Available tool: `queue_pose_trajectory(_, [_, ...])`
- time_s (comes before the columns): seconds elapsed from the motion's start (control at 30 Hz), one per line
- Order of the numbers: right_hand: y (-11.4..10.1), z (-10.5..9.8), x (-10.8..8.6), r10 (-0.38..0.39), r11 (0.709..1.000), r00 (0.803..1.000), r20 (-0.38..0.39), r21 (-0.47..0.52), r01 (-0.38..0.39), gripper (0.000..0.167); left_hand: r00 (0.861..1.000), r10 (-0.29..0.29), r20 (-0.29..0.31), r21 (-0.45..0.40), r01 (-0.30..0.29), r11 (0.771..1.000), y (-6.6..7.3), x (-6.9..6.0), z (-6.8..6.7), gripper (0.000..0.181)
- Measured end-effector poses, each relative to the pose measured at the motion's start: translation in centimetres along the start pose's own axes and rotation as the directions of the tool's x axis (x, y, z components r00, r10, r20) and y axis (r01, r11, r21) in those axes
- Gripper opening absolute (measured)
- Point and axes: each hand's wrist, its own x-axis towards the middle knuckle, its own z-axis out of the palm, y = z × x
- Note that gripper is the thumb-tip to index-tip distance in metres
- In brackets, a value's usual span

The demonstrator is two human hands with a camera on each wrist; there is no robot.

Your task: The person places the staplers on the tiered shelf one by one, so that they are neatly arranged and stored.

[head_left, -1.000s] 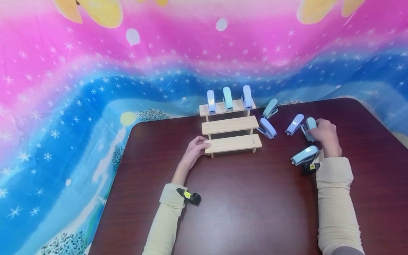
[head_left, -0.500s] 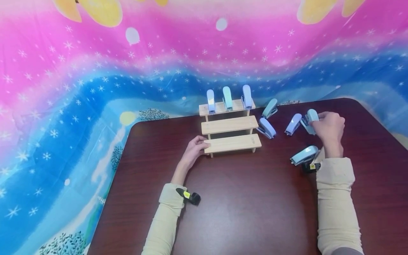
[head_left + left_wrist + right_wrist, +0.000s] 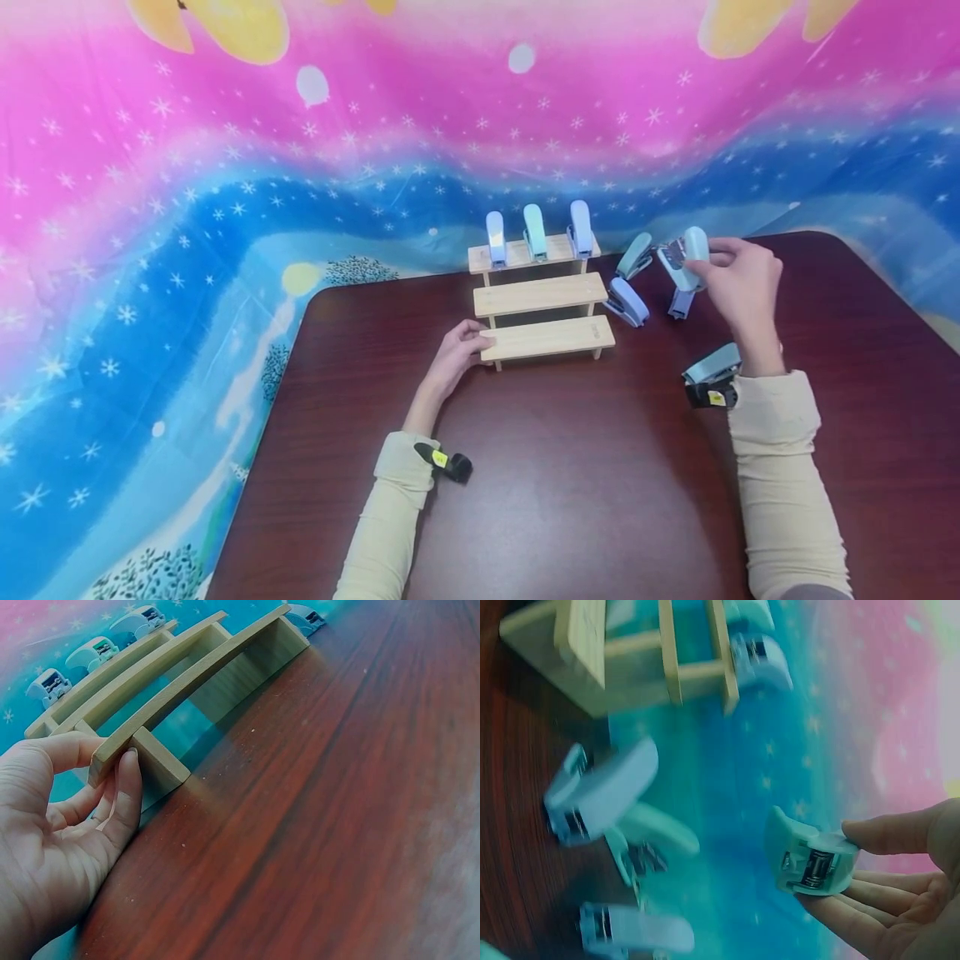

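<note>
My right hand (image 3: 746,287) pinches a mint green stapler (image 3: 814,859) between thumb and fingers, held above the table over a purple stapler (image 3: 681,302) that it partly covers. My left hand (image 3: 456,354) grips the left end of the lowest step of a three-step wooden rack (image 3: 547,337); in the left wrist view its thumb and fingers (image 3: 129,787) pinch the board's end. On the rack's top step stand a purple stapler (image 3: 496,239), a green stapler (image 3: 535,232) and another purple stapler (image 3: 580,229), side by side.
Right of the rack lie a green stapler (image 3: 635,254) and a purple stapler (image 3: 627,302) close together. Another green stapler (image 3: 712,364) lies beside my right wrist's camera. Behind the dark wooden table (image 3: 562,483) hangs a patterned cloth (image 3: 420,125).
My right hand has lifted the green stapler off the table and carried it left, over the purple one. The left hand and the rack stay put.
</note>
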Motion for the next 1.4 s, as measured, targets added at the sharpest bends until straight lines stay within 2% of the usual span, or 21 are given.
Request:
queue_pose_trajectory(0.17, [-1.4,1.7,-0.8,-0.077,0.997,0.997,0.002,0.003,0.077,0.047,1.000,-0.005,0.001,0.005,0.005,1.000,-0.2,0.0,-0.1,0.020])
queue_pose_trajectory(0.47, [-3.2,6.0,-2.1,-0.127,0.992,0.991,0.047,0.012,0.127,0.046,1.000,0.000,-0.006,0.009,0.000,1.000,0.0,-0.1,0.1,0.021])
queue_pose_trajectory(0.63, [-3.5,8.0,-2.8,-0.170,0.985,0.985,0.015,-0.018,0.170,0.047,1.000,-0.005,-0.006,0.015,0.005,1.000,0.1,0.0,0.2,0.021])
queue_pose_trajectory(0.77, [-3.6,9.2,-3.3,-0.241,0.970,0.970,-0.018,-0.035,0.240,0.042,1.000,-0.003,-0.005,0.017,0.003,1.000,0.1,0.0,0.1,0.021])
queue_pose_trajectory(0.9, [-3.6,9.9,-3.7,-0.312,0.949,0.949,-0.034,-0.064,0.310,0.036,1.000,-0.003,-0.002,0.009,0.003,1.000,-0.1,0.0,0.0,0.021])
queue_pose_trajectory(1.03, [-3.8,10.1,-3.8,-0.346,0.937,0.938,-0.036,-0.070,0.343,0.032,1.000,-0.005,0.000,0.007,0.005,1.000,-0.2,0.0,-0.2,0.021])
queue_pose_trajectory(1.23, [-4.4,10.2,-3.7,-0.328,0.943,0.945,0.000,-0.056,0.327,0.036,1.000,-0.003,0.003,0.010,0.003,1.000,-0.1,0.1,-0.2,0.020])
queue_pose_trajectory(1.4, [-4.5,10.2,-3.5,-0.295,0.955,0.956,-0.007,-0.043,0.294,0.037,1.000,-0.002,0.004,0.022,0.002,1.000,0.1,0.0,-0.1,0.022])
